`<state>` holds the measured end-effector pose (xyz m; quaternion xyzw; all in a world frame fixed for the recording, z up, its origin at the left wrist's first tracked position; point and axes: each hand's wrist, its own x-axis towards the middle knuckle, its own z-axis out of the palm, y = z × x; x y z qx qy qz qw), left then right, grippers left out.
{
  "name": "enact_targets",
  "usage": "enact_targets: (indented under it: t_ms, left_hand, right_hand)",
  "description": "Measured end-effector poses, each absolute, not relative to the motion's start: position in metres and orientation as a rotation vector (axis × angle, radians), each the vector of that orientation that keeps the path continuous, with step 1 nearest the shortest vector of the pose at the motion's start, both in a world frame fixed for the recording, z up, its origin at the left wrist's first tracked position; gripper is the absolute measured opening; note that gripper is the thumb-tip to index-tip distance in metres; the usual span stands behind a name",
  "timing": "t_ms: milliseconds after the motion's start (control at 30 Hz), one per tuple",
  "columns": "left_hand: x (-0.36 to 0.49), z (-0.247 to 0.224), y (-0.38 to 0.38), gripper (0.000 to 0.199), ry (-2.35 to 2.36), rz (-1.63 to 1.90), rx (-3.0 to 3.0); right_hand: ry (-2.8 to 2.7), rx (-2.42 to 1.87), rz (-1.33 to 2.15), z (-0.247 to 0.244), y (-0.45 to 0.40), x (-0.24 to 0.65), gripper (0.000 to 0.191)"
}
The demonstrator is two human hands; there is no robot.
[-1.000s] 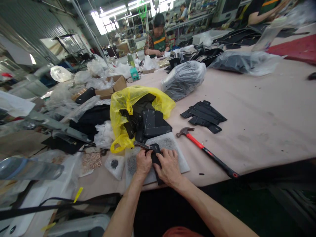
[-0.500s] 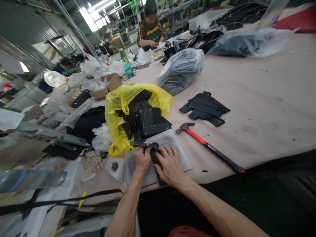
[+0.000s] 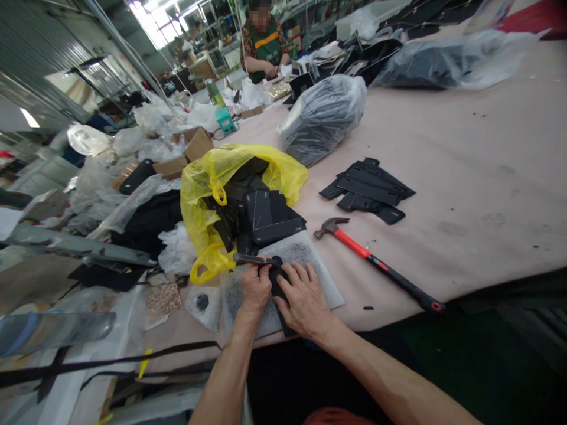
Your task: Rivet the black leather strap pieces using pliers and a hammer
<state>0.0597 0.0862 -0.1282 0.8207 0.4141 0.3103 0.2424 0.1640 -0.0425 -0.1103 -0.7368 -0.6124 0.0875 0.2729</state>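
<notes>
My left hand (image 3: 256, 290) pinches a grey metal rod, which looks like a hand punch (image 3: 248, 258). Its right end meets the top of a narrow black strip (image 3: 277, 290). That strip lies on a pale, scuffed board (image 3: 325, 286) at the table's front edge. Flat across the strip and the board rests my right hand (image 3: 303, 301), fingers stretched and apart, thumb and index finger touching the strip. What is under the right palm is hidden. A claw hammer (image 3: 374, 260) with a red and black handle lies to the right of the board.
Behind the board, a yellow plastic bag (image 3: 199, 177) holds black pieces (image 3: 274, 218). More black strips (image 3: 370, 188) lie beyond the hammer. A wrapped bundle (image 3: 325, 118) stands farther back. Plastic bags and a cardboard box (image 3: 197, 144) crowd the left. Another person (image 3: 266, 50) works across the table.
The view has shifted slightly, so the surroundings sit a little higher and more to the left. Both hands, the punch and the strip keep the same arrangement.
</notes>
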Motion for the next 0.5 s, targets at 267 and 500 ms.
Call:
enact_targets:
  t_ms: [267, 500]
  left_hand:
    - [0.0699, -0.1327, 0.0783, 0.019, 1.272, 0.789, 2.347]
    - [0.0692, -0.1308, 0.0791, 0.018, 1.239, 0.727, 2.434]
  right_hand:
    - [-1.649, -1.98, 0.239, -0.1092, -0.0439, 0.1642, 0.041]
    - [-1.655, -1.937, 0.227, -0.1117, -0.0459, 0.1615, 0.042]
